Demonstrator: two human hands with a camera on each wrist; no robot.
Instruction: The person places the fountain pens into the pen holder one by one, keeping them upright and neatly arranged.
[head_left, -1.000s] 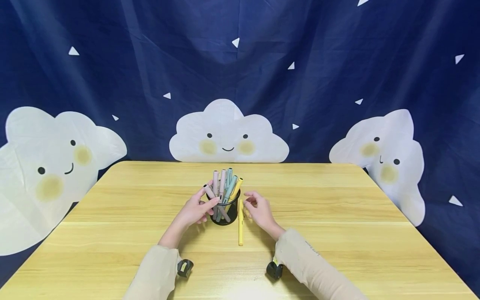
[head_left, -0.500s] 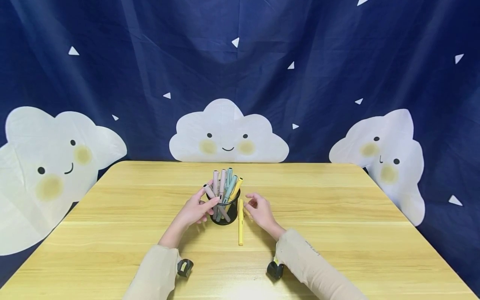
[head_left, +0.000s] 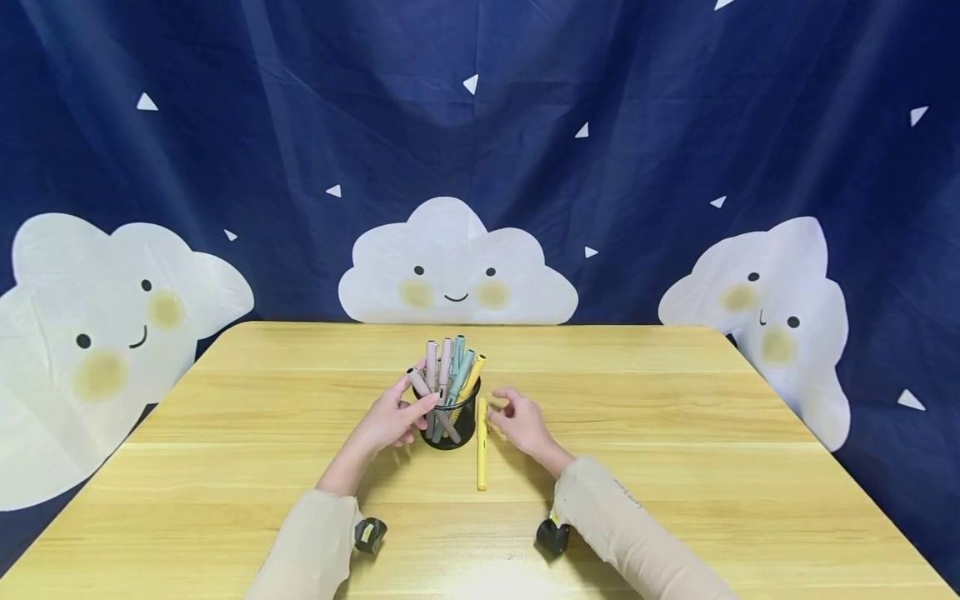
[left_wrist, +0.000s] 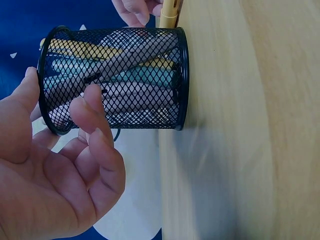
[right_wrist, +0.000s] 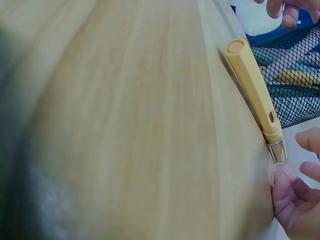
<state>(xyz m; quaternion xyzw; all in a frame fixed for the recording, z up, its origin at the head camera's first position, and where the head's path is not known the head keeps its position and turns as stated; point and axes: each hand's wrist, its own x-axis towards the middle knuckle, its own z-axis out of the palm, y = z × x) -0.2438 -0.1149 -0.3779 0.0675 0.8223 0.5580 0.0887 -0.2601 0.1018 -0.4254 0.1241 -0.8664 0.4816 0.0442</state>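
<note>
A black mesh pen cup stands upright on the table, filled with capped pens in pale purple, blue-green and yellow. My left hand holds it from the left, thumb at the front of the rim and other fingers round the side; the left wrist view shows the fingertips at the mesh. Right of the cup a yellow pen lies on the tabletop, its clip end away from me. At that end is my right hand, loosely bent, one fingertip right at the cap and the other fingers apart from the pen.
The light wood table reaches back to a dark blue curtain with white smiling clouds. A black wrist camera hangs under the left sleeve, another black camera under the right one.
My right hand has drawn back slightly to the right, its index finger farther from the yellow pen. The left hand, cup and yellow pen stay where they were.
</note>
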